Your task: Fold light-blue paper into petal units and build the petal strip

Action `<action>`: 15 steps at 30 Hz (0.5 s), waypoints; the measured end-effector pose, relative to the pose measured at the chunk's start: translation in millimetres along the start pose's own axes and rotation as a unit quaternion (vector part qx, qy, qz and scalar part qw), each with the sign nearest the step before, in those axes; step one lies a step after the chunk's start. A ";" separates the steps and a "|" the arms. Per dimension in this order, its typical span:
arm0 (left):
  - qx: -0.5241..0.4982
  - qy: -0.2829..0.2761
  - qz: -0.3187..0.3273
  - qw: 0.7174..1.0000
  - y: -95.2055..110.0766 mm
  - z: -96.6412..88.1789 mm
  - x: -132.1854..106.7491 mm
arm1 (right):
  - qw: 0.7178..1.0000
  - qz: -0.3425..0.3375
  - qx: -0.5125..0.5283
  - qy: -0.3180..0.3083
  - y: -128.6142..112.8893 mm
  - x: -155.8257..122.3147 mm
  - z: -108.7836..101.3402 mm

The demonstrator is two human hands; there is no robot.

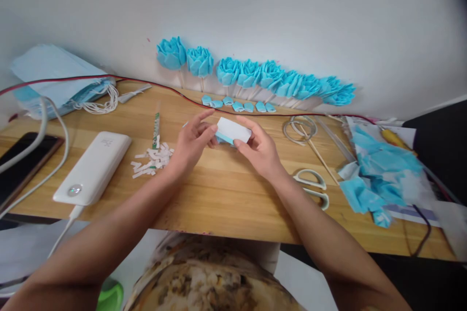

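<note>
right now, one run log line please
left hand: holds white-blue piece | right hand: holds same piece | behind: blue flowers

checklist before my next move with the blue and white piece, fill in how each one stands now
1. Blue and white piece held by both left hand and right hand: ok.
2. Blue flowers apart from the hands: ok, lined up beyond them.
3. White strips gathered neatly: not ok, scattered on the table.
4. Scissors closed: cannot tell, right forearm hides the blades.
</note>
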State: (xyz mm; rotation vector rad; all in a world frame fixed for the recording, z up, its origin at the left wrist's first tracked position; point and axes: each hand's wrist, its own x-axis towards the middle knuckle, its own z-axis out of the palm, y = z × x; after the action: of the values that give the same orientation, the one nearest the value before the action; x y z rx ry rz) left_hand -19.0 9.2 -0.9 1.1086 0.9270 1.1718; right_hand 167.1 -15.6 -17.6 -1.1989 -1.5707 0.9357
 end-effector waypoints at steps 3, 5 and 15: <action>-0.057 -0.040 -0.053 0.996 -1.6 0.1 0.1 | 1.000 -0.011 0.011 0.027 2.4 0.2 0.2; -0.064 -0.092 -0.095 0.989 -5.7 0.4 0.1 | 0.999 -0.015 0.008 0.035 3.6 0.2 0.6; 0.010 -0.093 -0.100 0.991 -20.7 -1.3 0.6 | 0.999 -0.014 -0.026 0.019 4.8 -2.0 3.4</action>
State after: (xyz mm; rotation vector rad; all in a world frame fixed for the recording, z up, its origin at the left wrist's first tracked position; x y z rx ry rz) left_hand -15.6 9.4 -21.4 1.0931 0.8831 0.8817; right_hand 165.4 -16.5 -23.5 -1.2203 -1.5866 0.8529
